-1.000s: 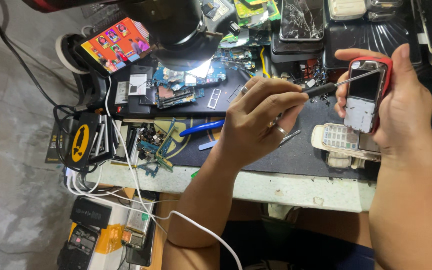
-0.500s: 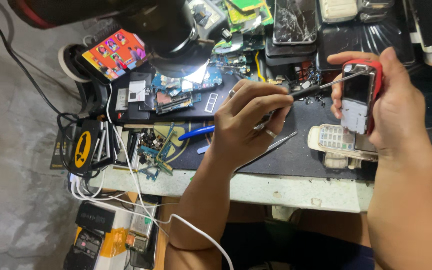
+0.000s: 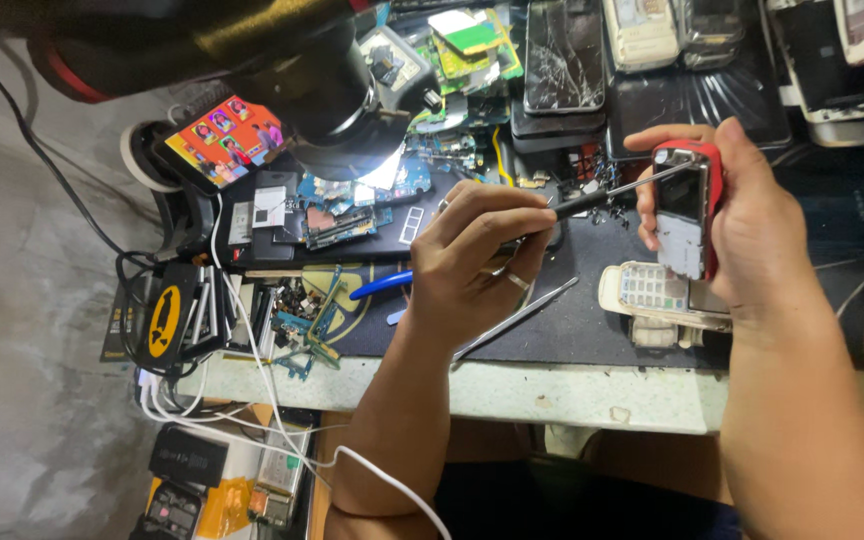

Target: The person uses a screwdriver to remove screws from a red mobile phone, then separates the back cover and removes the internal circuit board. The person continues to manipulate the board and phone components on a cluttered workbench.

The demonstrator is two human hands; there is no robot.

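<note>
Red phone [image 3: 687,215] gripped upright in the right hand [image 3: 752,225]; left hand [image 3: 477,260] pinches a screwdriver [image 3: 602,195], tip at the phone's top edge.

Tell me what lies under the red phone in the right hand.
Below the red phone in the right hand, a pale keypad piece lies on the dark mat. The hand covers its right end.

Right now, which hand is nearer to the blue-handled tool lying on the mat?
Left. The left hand, gripping a screwdriver, sits just right of the blue-handled tool, almost over its end. The right hand holds the red phone farther right.
</note>
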